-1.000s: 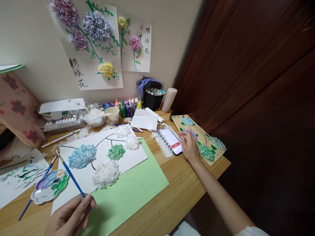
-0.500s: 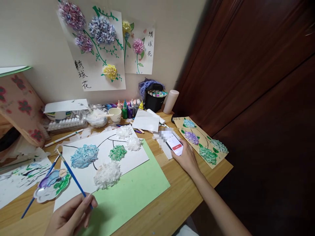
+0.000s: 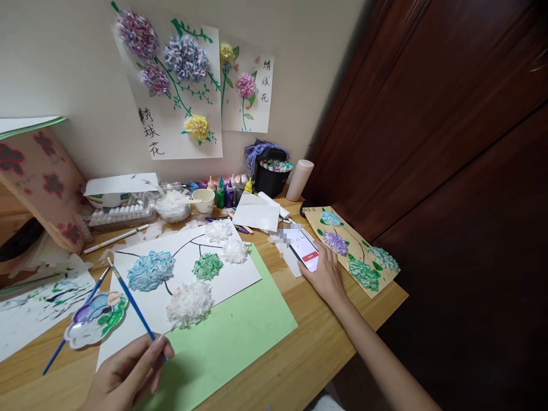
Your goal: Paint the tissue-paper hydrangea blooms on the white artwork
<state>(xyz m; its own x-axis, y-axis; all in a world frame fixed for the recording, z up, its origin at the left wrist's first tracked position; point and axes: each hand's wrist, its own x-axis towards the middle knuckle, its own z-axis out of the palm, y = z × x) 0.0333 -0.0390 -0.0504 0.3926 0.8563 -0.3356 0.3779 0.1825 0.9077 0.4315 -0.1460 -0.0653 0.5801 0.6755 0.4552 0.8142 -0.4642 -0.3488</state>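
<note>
A blue-handled paintbrush [image 3: 136,305] is pinched in my left hand [image 3: 128,371], its bristles pointing up and away above the paint palette. White paper [image 3: 240,279] beside that hand carries paper-petal flowers: a blue one [image 3: 150,270], a green one [image 3: 207,266] and several white ones, the largest [image 3: 189,303] nearest me. Wet-looking purple, blue and green paint covers parts of the flower-shaped palette [image 3: 81,337]. My right hand [image 3: 327,277] grips the lower right end of a phone [image 3: 303,249] with a lit screen, thumb along its bottom edge. Part of the screen is blurred out.
Another blue brush [image 3: 55,357] lies under the palette. Paint bottles [image 3: 220,194], a paper cup [image 3: 203,201] and a black marker case [image 3: 270,178] line the wall. A tan flower picture [image 3: 342,228] lies at right. Green paper [image 3: 244,325] is under the white sheet.
The view has shifted slightly, so the whole scene sits a little more to the right. Both hands keep their holds on the paintbrush and the phone.
</note>
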